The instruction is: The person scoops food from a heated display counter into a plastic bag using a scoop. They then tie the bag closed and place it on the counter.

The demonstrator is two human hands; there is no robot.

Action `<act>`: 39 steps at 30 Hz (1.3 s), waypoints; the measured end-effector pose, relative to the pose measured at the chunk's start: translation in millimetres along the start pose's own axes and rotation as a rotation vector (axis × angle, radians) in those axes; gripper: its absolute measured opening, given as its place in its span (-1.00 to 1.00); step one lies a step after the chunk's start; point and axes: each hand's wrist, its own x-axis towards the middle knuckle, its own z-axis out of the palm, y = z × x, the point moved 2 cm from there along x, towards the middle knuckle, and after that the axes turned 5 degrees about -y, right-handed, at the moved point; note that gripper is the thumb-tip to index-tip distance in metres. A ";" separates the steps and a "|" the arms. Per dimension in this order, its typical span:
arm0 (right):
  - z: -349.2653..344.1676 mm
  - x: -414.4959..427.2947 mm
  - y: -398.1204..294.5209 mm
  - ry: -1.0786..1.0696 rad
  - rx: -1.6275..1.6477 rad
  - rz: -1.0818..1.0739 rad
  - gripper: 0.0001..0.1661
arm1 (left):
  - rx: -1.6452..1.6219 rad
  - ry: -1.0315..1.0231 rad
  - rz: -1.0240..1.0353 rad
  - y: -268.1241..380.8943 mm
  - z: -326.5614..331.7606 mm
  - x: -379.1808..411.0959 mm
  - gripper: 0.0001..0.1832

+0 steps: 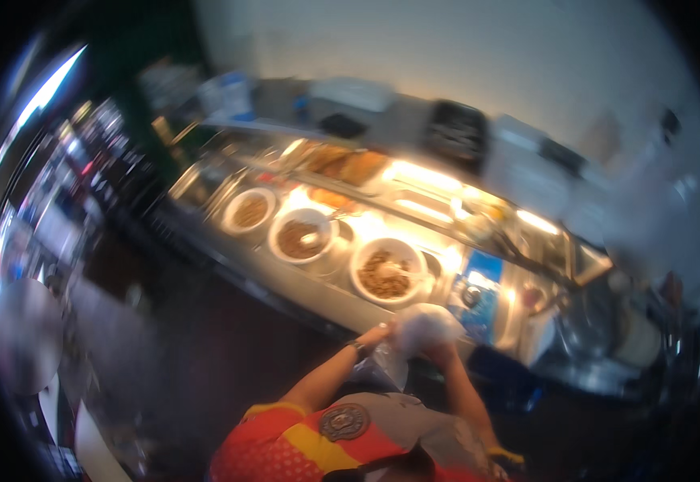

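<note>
Blur softens the whole view. My left hand (379, 333), with a dark band on its wrist, grips the left side of a pale rounded bundle (427, 328). It could be a wrapped container or a filled bag; I cannot tell which. My right hand (440, 354) holds it from the right and below, its fingers mostly hidden. Clear plastic (391, 366) hangs under the bundle between my forearms. Just beyond it stands a white bowl (388, 272) of brown chunky food with a utensil in it.
Two more white bowls of brown food, a middle one (303, 236) and a far-left one (249, 211), line the metal counter (326, 298). A lit glass display case (422, 208) rises behind them. A blue packet (482, 271) lies right of the bowls. A blurred person (639, 175) stands at the far right.
</note>
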 end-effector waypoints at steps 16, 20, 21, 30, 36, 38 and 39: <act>51.4 -79.5 -101.2 0.754 -0.087 0.168 -0.81 | 0.458 0.525 0.401 109.5 35.6 -121.7 -0.77; 137.6 -44.5 -205.5 0.274 -0.695 -0.123 -0.63 | 0.195 0.158 0.469 156.7 73.6 -151.4 -0.76; 148.6 -33.9 -216.7 0.220 -0.771 -0.173 -0.58 | 0.193 0.100 0.480 162.6 79.1 -152.4 -0.76; 149.0 -30.1 -233.3 0.353 -0.770 -0.148 -0.55 | 0.149 -0.024 0.475 192.3 119.6 -161.3 -0.66; 146.7 -35.3 -224.9 0.373 -0.713 -0.109 -0.64 | 0.248 0.124 0.452 179.8 122.4 -154.7 -0.78; 147.5 -36.8 -225.1 0.355 -0.757 -0.121 -0.68 | 0.283 0.131 0.452 172.2 122.5 -150.2 -0.86; 147.9 -37.3 -226.3 0.343 -0.786 -0.127 -0.72 | 0.316 0.141 0.463 170.7 124.3 -149.0 -0.87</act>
